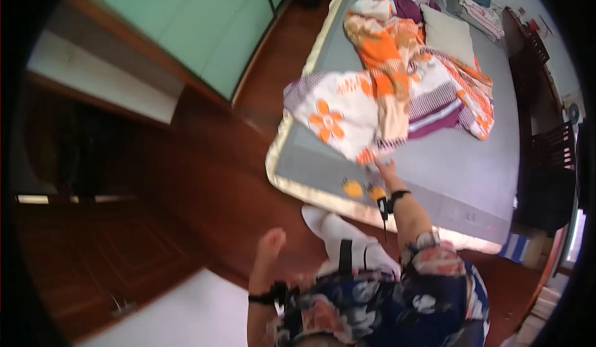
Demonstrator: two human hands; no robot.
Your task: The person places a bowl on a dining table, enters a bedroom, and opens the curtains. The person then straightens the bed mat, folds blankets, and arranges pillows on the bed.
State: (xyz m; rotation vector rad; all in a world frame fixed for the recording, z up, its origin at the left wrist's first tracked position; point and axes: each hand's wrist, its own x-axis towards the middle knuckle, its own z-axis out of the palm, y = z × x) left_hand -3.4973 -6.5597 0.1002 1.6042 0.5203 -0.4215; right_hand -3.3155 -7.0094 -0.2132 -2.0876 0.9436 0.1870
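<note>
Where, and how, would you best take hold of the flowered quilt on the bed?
Probably by the near tip of the quilt, coming from the near end of the bed, thumb above and fingers beneath. It narrows there and looks flatter, while farther up it bunches in folds. The right hand is at that tip.

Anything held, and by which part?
Right hand is at the near edge of the quilt; whether it grips, I can't tell. Left hand looks empty.
</note>
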